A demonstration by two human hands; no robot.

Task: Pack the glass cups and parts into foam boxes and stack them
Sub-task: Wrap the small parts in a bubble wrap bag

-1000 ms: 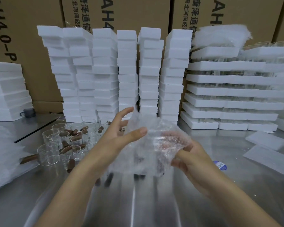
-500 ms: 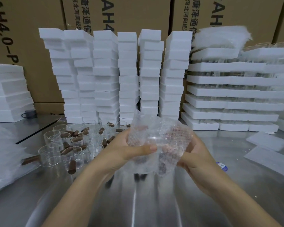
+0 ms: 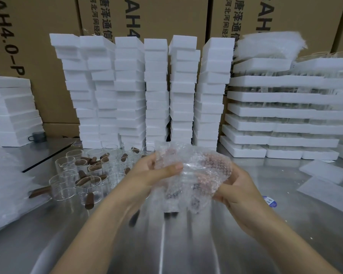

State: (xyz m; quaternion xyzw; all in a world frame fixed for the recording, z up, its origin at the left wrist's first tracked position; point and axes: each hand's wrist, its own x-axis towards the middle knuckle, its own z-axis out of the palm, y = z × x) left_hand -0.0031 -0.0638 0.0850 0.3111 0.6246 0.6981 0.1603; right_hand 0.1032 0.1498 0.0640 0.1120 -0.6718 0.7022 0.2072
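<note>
White, soft packing sheets (image 3: 4, 184) spilled over the far left edge of the steel bench (image 3: 166, 250). Behind them sat a low foam stack (image 3: 10, 109) with a small grey mug (image 3: 37, 136) just beside its foot. Next along, a cluster of glass cups (image 3: 83, 175) with brown wooden handles stood crowded together on the bench, one handle poking out to the left. Behind the cups rose the tall foam box columns (image 3: 131, 91), set close side by side against brown cardboard cartons (image 3: 166, 16) printed with dark lettering.

In the middle, both hands held a crumpled bundle of bubble wrap (image 3: 194, 175) up off the bench, in front of the columns. The left hand (image 3: 147, 173) grasped its left side, thumb laid across the front and fingers curled behind. The right hand (image 3: 240, 186) gripped the lower right edge with curled fingers. Something clear seemed to sit inside the wrap, but it was too blurred for me to say what.

Further right, wide foam trays (image 3: 285, 111) lay stacked in layers with glassware showing between them, and a fluffy heap of plastic bags (image 3: 269, 44) rested on top. A blue-and-white sticker (image 3: 269, 201) lay on the bench near the right wrist. Flat foam lids (image 3: 323, 171) lay at the far right.
</note>
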